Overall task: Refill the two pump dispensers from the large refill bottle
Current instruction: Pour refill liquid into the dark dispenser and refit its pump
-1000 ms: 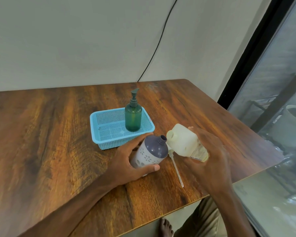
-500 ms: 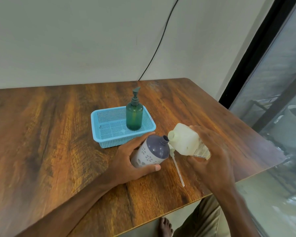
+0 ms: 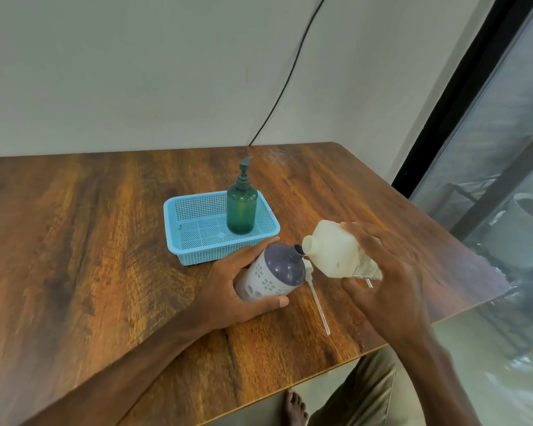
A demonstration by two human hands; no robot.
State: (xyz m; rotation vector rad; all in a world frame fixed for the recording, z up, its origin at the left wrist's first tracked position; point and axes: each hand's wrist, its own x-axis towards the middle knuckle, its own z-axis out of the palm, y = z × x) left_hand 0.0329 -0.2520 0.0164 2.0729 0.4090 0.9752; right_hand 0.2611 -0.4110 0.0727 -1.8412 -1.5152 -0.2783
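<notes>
My left hand grips a purple-and-white flower-patterned dispenser bottle, which stands on the table with its neck open. My right hand holds the cream refill bottle, tipped to the left so its mouth is right at the open neck. The white pump head with its long tube lies on the table between my hands, partly hidden by both bottles. A green pump dispenser with its pump on stands upright in the blue basket.
The wooden table ends close to me and at the right, by a glass door. A black cable runs down the wall behind. My bare foot shows below the table edge.
The refill bottle has moved slightly left and down, bringing its mouth to the purple bottle's open neck. My left hand has kept its hold.
</notes>
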